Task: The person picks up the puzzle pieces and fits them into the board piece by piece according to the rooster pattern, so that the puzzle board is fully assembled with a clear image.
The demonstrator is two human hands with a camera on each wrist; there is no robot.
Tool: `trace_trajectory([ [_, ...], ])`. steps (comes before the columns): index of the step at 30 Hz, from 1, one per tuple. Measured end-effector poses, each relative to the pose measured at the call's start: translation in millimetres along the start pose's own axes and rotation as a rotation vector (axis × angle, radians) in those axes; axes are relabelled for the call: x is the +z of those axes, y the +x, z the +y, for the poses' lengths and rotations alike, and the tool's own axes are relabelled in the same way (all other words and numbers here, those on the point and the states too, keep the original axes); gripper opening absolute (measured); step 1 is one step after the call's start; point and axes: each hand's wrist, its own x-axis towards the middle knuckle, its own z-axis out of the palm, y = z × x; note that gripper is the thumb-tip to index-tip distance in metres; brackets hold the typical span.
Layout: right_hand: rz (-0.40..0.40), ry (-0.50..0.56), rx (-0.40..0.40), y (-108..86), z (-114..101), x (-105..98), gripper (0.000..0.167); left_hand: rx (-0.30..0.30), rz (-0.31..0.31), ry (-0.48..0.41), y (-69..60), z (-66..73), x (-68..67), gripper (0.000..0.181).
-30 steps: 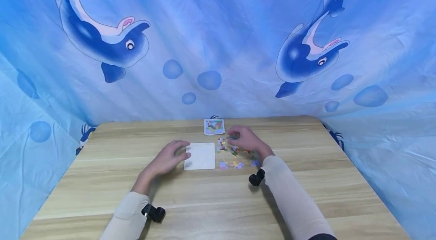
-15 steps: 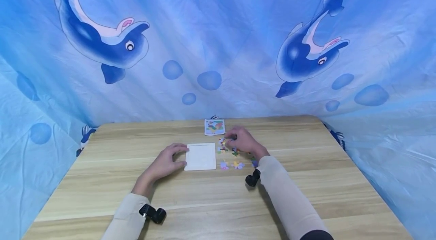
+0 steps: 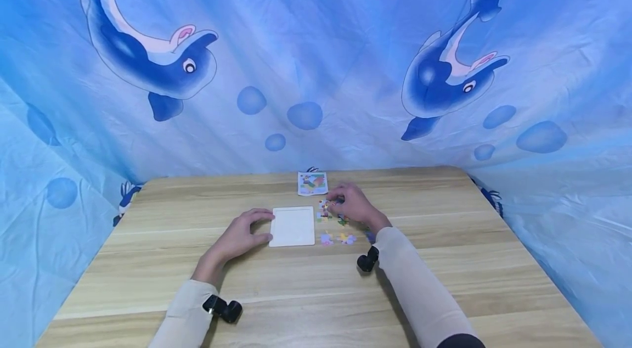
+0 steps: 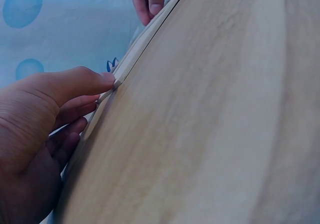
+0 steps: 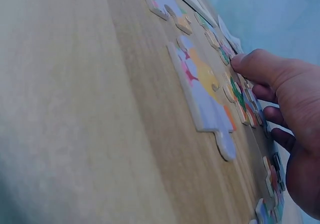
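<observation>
In the head view a square, pale puzzle tray [image 3: 293, 227] lies on the table, with my left hand [image 3: 242, 235] at its left side. The left wrist view shows that thumb on the tray's corner and the fingers curled at its edge. My right hand [image 3: 355, 205] is low over the jigsaw pieces right of the tray. Its thumb meets a puzzle piece [image 5: 224, 54] in the back row, pinching it; the index fingertip is hidden. Nearer the right wrist camera lies a lilac and yellow puzzle piece [image 5: 202, 86].
A small picture card [image 3: 312, 183] lies behind the tray near the table's back edge. Several more jigsaw pieces [image 3: 326, 239] are spread to the right of the tray, partly under my right hand. A blue dolphin curtain [image 3: 306, 62] hangs behind the wooden table [image 3: 296, 304].
My left thumb and fingers have come against the tray's left side. The right hand has moved slightly left and its thumb and finger have drawn closer together over the pieces.
</observation>
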Motion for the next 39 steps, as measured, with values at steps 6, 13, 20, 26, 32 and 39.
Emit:
trace_trajectory([
  [6,0.012,0.018,0.003,-2.8,-2.1,-0.5,0.022,-0.012,0.006,0.014,0.2,0.1,0.1,0.048],
  [13,0.006,0.058,-0.027,-4.0,-18.0,6.9,0.026,-0.026,0.001,0.015,-0.5,-0.8,0.4,0.048],
  [20,-0.032,0.123,-0.039,3.0,-42.9,22.4,0.022,-0.010,0.016,0.036,0.1,-2.4,1.4,0.049],
  [26,-0.075,0.104,-0.073,9.6,-56.0,40.3,0.023,0.009,0.028,0.043,1.6,-2.9,2.6,0.050],
  [32,-0.070,0.074,-0.090,17.9,-62.8,53.9,0.023,0.004,0.016,0.035,1.8,-3.4,3.1,0.050],
  [39,-0.074,0.034,-0.118,23.7,-69.0,63.5,0.025,0.015,0.020,0.036,1.1,-2.5,2.8,0.049],
])
